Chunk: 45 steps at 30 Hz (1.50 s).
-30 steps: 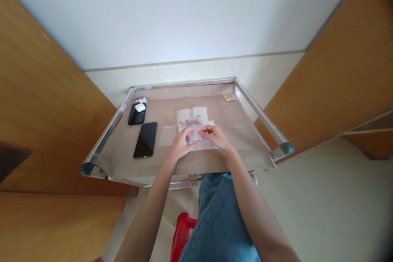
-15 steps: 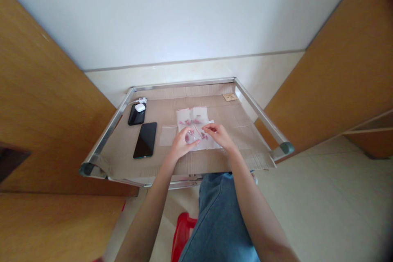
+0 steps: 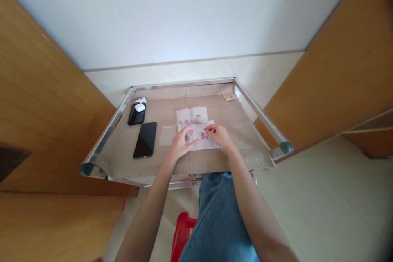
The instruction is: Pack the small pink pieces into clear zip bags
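Note:
Several small clear zip bags (image 3: 199, 113) with reddish strips lie partly overlapped on the cardboard, and small dark-pink pieces (image 3: 204, 135) show on or in them. My left hand (image 3: 181, 144) rests at the left side of the near bags, thumb and forefinger apart in a curve, with pinkish bits between them. Above the right part of the same bags is my right hand (image 3: 218, 136), its thumb and fingertips pinched together. Whatever sits in that pinch is too small to tell. A flat clear bag (image 3: 167, 136) lies left of my left hand.
The cardboard (image 3: 172, 166) lines a metal-framed cart top with a raised rail (image 3: 260, 112) at the sides and back. Two dark phones lie at left, the nearer one (image 3: 145, 140) larger; a white earbud case (image 3: 140, 107) sits on the other. A tan packet (image 3: 229, 97) lies back right.
My right hand's fingertips have shifted very slightly over the bags. My left hand stays almost where it was, and the bags look unmoved.

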### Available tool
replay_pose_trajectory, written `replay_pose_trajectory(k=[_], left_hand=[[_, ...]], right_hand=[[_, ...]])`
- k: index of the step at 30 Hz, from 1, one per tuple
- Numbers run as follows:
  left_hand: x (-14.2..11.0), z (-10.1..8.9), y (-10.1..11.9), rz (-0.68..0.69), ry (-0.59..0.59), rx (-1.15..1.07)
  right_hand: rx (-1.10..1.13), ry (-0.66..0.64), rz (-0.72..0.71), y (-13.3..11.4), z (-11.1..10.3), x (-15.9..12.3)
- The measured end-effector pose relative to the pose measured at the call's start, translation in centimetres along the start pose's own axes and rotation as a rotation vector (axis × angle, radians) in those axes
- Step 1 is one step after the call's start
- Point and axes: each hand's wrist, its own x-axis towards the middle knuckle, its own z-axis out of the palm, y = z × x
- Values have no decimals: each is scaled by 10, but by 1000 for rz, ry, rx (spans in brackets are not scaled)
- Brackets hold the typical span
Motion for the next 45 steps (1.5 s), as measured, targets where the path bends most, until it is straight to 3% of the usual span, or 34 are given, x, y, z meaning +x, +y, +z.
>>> replay_pose_trajectory(k=[22,27,32,40,45], left_hand=[[0,2,-5,6,46,-23],[1,3,-7,18,52,-21],[1,2,-7,32,51,-28],[2,2,-9,-9,100,-106],[4,3,-18,-69,123,-285]], right_hand=[[-119,-25,20,-2,3,2],[61,-20,-21,-9,-1,1],[332,-120,-161,-18,0,-1],[326,-92,-145,-14,5,0],[323,28,-116,-9,4,2]])
